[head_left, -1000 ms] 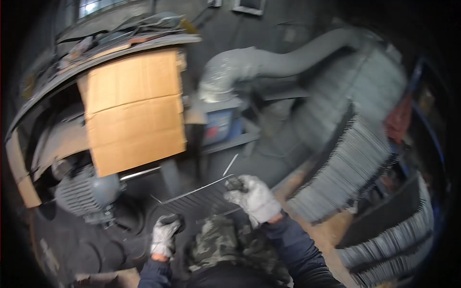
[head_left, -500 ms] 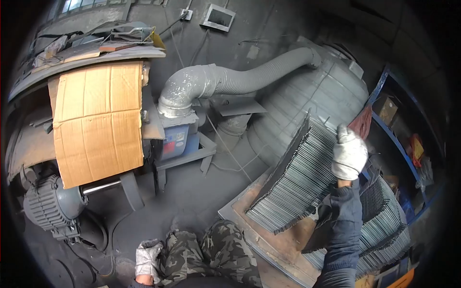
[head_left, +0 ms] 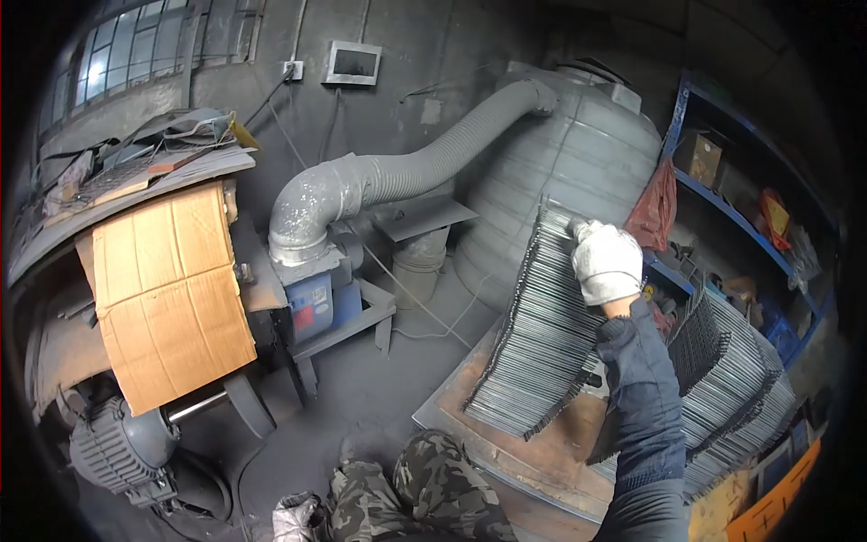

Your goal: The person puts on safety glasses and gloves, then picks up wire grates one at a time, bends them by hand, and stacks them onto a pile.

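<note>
My right hand point(head_left: 609, 264), in a white work glove, is at the upper right edge of a tall stack of thin metal rods point(head_left: 535, 339). Its fingers are curled at the top of the stack, and whatever they hold is hidden. The stack leans on a brown board point(head_left: 470, 379), its dark rod ends lined up along the sides. My left hand point(head_left: 300, 517), gloved too, is low beside my camouflage-clad knee, partly cut off by the frame edge. How its fingers are set does not show clearly.
More stacked rods point(head_left: 736, 393) lie right of my forearm. Blue shelving point(head_left: 736, 212) stands behind them. A large grey tank point(head_left: 578, 163) joins a ribbed duct point(head_left: 433, 172) and blower point(head_left: 313, 307). At left are a cardboard sheet point(head_left: 176, 294) and a motor point(head_left: 117, 452).
My view has tilted up and shifted. My right hand has come closer to the top of the rod stack. My left hand sits lower, nearer the bottom edge.
</note>
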`<state>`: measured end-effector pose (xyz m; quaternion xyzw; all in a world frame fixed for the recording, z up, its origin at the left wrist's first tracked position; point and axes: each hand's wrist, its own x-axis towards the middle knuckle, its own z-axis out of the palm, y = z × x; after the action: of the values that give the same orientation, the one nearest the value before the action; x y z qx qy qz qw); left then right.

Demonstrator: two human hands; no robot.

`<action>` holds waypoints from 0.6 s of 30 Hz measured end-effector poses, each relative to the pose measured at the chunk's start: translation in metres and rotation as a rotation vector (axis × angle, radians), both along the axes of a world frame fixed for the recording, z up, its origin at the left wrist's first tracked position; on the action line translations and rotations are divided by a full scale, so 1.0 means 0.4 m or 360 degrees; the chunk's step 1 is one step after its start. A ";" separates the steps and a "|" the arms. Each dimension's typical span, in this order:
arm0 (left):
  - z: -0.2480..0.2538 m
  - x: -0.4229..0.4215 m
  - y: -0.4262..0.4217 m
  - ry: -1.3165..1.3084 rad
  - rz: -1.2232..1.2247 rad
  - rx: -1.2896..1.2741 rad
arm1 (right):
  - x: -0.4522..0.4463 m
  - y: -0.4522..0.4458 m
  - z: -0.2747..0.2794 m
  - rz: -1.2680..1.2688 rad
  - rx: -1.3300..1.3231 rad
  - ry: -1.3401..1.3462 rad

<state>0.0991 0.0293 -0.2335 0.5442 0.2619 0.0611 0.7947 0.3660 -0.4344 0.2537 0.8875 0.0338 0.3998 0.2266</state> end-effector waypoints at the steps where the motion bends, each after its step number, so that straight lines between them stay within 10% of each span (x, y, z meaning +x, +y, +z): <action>1: 0.008 0.001 -0.005 -0.0063 -0.0057 0.0084 | -0.006 0.002 0.010 0.0012 0.0054 0.0043; 8: 0.337 -0.043 -0.118 -0.0019 -0.0101 -0.0012 | -0.047 -0.036 0.070 0.0115 0.0595 0.0432; 18: 0.245 -0.040 -0.097 -0.0050 -0.0113 0.0090 | -0.048 -0.055 0.039 0.0302 0.0862 0.0354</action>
<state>0.0833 -0.0095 -0.1353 0.5744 0.2282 0.0488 0.7846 0.3470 -0.4565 0.2692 0.9469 0.0334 0.3139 -0.0617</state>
